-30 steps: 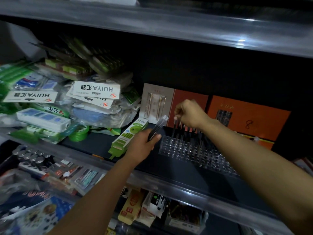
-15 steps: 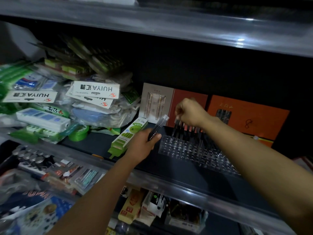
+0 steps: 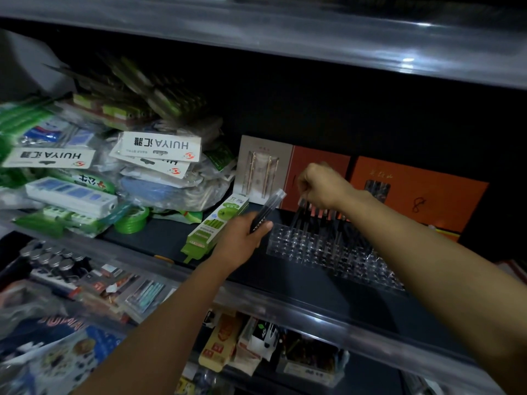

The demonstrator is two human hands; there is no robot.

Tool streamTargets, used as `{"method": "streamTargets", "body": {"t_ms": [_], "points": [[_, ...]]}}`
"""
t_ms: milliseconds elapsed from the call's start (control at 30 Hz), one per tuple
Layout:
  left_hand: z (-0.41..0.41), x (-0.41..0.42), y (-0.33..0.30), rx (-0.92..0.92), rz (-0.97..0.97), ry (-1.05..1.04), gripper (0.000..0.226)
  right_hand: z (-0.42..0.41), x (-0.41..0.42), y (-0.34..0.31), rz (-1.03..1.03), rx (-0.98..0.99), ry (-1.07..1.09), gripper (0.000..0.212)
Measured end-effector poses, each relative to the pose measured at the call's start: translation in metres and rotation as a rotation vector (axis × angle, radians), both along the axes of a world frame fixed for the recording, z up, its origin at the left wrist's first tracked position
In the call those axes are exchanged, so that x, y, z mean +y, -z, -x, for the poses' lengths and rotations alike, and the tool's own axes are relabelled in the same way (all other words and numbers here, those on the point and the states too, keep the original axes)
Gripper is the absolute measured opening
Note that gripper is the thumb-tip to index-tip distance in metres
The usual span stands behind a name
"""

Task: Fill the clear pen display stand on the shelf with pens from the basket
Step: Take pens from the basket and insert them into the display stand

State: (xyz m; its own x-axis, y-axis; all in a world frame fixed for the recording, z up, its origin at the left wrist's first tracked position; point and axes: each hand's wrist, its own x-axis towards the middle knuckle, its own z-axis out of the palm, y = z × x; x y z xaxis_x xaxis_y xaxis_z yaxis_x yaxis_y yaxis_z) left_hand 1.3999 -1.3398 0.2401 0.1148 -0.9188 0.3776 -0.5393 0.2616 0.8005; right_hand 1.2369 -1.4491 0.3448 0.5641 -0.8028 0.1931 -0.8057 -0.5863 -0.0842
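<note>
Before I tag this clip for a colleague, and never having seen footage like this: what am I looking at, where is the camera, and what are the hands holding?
There is no machine here. A camera worn on a person's head looks forward and down at their two bare arms reaching into a dark shop shelf. The left hand grips a clear box of pens, tilted up. The right hand pinches a pen, at the back row of the clear pen stand, where other pens already stand. Behind are orange boxes; to the left, a green pack, green tape and bagged stationery.
</note>
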Motion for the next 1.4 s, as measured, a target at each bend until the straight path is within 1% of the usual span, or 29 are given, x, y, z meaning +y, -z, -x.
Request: {"method": "streamTargets", "body": {"t_ms": [100,233,400,533,600,733,800,933,1100,1200,1300,1400], "points": [[0.0,0.0,0.0,0.002,0.0,-0.004,0.022,-0.001,0.001,0.003,-0.021,0.002,-0.015,0.015],[0.001,0.0,0.001,-0.016,-0.002,-0.01,0.02,-0.003,0.003,0.006,-0.025,-0.01,-0.047,0.02],[0.003,-0.002,0.004,0.007,0.0,-0.007,0.019,-0.003,0.004,0.005,-0.006,0.006,-0.075,0.01],[0.003,0.0,0.004,0.015,0.006,-0.001,0.021,0.003,0.008,0.003,-0.013,-0.001,-0.082,0.021],[0.002,0.001,0.003,0.032,-0.004,0.014,0.019,0.006,0.015,-0.002,-0.022,-0.033,-0.094,0.026],[0.002,0.004,0.002,0.054,-0.013,0.021,0.017,0.01,0.03,-0.015,-0.11,-0.211,-0.15,0.03],[0.004,0.006,-0.001,0.071,-0.005,0.024,0.015,0.01,0.038,-0.02,-0.2,-0.274,-0.2,0.027],[0.012,0.011,-0.009,0.127,0.006,0.094,0.018,0.008,0.049,-0.023,-0.325,-0.276,-0.296,0.016],[0.017,0.019,-0.015,0.198,-0.03,0.147,0.021,0.01,0.056,-0.024,-0.376,-0.334,-0.314,0.01],[0.018,0.023,-0.017,0.209,-0.04,0.153,0.021,0.012,0.059,-0.025,-0.348,-0.371,-0.289,0.005],[0.018,0.025,-0.018,0.204,-0.035,0.148,0.022,0.015,0.061,-0.026,-0.343,-0.414,-0.264,0.008],[0.018,0.025,-0.018,0.181,-0.033,0.131,0.024,0.017,0.064,-0.028,-0.364,-0.457,-0.286,0.01]]}}
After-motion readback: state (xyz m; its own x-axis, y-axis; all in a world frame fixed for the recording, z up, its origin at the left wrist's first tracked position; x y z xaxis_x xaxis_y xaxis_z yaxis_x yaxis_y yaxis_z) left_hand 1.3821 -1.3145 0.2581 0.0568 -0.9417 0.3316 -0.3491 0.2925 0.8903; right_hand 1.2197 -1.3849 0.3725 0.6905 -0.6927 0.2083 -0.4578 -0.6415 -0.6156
